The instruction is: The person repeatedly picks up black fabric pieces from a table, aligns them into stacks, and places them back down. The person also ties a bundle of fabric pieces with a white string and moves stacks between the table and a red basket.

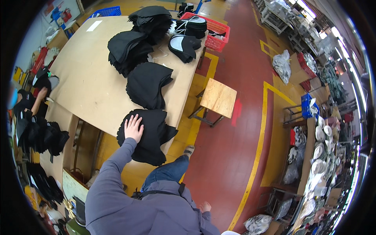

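Note:
My left hand (133,128) lies flat, fingers spread, on the nearest stack of black cut fabric pieces (150,147) at the table's near corner. The pieces are curved, with notched edges, and fan out to the right. Just beyond it on the tan table (86,58) sits another black stack (147,84). Low beside my body hangs my right hand (205,206); its fingers look loosely apart, and I see nothing in it.
Farther up the table are more black stacks (129,51) and grey-topped pieces (183,46). A red crate (217,33) stands past the right edge, a wooden stool (218,98) beside the table. At left, a co-worker's hand (41,94) is near black pieces. Loaded shelving (309,156) lines the right.

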Available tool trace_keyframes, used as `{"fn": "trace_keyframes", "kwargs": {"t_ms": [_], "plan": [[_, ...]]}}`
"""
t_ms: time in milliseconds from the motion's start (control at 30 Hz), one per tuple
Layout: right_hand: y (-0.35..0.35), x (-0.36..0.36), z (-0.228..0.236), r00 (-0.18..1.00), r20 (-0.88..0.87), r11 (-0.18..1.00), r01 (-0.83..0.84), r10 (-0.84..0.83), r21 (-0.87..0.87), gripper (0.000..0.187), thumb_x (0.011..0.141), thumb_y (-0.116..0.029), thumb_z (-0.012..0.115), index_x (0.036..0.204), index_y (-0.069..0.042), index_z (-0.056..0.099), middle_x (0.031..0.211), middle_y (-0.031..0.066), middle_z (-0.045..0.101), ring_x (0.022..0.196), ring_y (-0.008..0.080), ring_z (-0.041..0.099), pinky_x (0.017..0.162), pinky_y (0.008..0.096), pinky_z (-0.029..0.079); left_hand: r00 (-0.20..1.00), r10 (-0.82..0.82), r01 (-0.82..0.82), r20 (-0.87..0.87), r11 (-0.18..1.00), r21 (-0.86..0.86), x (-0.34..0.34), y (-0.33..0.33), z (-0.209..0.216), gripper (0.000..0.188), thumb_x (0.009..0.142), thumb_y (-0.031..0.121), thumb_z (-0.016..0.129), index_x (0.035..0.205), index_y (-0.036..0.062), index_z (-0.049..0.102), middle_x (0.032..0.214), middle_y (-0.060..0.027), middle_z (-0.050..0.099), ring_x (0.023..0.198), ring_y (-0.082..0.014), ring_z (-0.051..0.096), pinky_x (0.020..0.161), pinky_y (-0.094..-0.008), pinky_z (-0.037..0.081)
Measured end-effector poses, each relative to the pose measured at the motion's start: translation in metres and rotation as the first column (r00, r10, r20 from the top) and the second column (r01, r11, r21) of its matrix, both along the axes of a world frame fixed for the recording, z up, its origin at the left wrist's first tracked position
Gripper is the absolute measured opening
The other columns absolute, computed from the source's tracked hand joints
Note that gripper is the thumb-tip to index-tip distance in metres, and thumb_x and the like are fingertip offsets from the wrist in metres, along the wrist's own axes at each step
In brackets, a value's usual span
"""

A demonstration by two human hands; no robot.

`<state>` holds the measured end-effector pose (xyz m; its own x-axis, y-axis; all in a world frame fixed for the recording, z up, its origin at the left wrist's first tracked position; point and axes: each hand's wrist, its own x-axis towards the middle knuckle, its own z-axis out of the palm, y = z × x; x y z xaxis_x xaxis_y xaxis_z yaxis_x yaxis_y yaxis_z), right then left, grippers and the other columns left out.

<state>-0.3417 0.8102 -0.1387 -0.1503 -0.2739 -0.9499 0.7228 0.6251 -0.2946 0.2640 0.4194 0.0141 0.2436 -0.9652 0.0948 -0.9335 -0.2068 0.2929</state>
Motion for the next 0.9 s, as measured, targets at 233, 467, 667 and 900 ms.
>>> {"fn": "trace_keyframes", "kwargs": {"t_ms": [233, 467, 667, 900], "plan": [[-0.209, 0.050, 0.056, 0.698, -0.354, 0.676, -0.708, 0.623, -0.206, 0.041, 0.098, -0.015, 0.056, 0.134, 0.003, 0.051, 0.116, 0.0163, 0.064, 0.100, 0.0274, 0.066, 0.079, 0.0368, 0.056, 0.995, 0.032, -0.035, 0.092, 0.999, 0.032, 0.014, 0.006, 0.023, 0.044, 0.093, 0.030, 0.057, 0.136, 0.0177, 0.056, 0.152, -0.0031, 0.044, 0.144, -0.0240, 0.035, 0.120, -0.0463, 0.020], [-0.230, -0.168, 0.013, -0.001, -0.761, 0.159, -0.978, 0.649, 0.136, 0.034, 0.096, -0.019, 0.055, 0.127, -0.006, 0.057, 0.111, 0.0171, 0.066, 0.096, 0.0318, 0.067, 0.075, 0.0399, 0.056, 0.997, 0.064, -0.068, 0.051, 0.994, 0.088, 0.004, 0.000, 0.036, 0.044, 0.091, 0.027, 0.058, 0.134, 0.0164, 0.057, 0.150, -0.0048, 0.046, 0.143, -0.0267, 0.036, 0.119, -0.0481, 0.021], [-0.305, -0.119, 0.015, -0.502, -0.820, -0.288, -0.857, 0.275, 0.427, 0.026, 0.092, -0.026, 0.055, 0.108, -0.012, 0.070, 0.105, 0.0136, 0.070, 0.092, 0.0312, 0.068, 0.078, 0.0459, 0.053, 0.992, 0.073, -0.087, 0.101, 0.985, 0.146, 0.018, 0.008, 0.054, 0.053, 0.089, 0.028, 0.058, 0.140, 0.0185, 0.052, 0.153, -0.0033, 0.043, 0.144, -0.0243, 0.035, 0.120, -0.0470, 0.021], [-0.559, -0.106, 0.061, -0.381, -0.578, -0.130, -0.895, 0.722, 0.427, 0.035, 0.096, -0.033, 0.051, 0.110, -0.006, 0.070, 0.112, 0.0188, 0.068, 0.102, 0.0367, 0.065, 0.084, 0.0464, 0.051, 0.996, 0.088, -0.090, 0.020, 0.984, 0.152, 0.004, 0.001, 0.043, 0.054, 0.090, 0.027, 0.056, 0.143, 0.0182, 0.050, 0.153, -0.0029, 0.043, 0.143, -0.0240, 0.036, 0.120, -0.0460, 0.023]]}}
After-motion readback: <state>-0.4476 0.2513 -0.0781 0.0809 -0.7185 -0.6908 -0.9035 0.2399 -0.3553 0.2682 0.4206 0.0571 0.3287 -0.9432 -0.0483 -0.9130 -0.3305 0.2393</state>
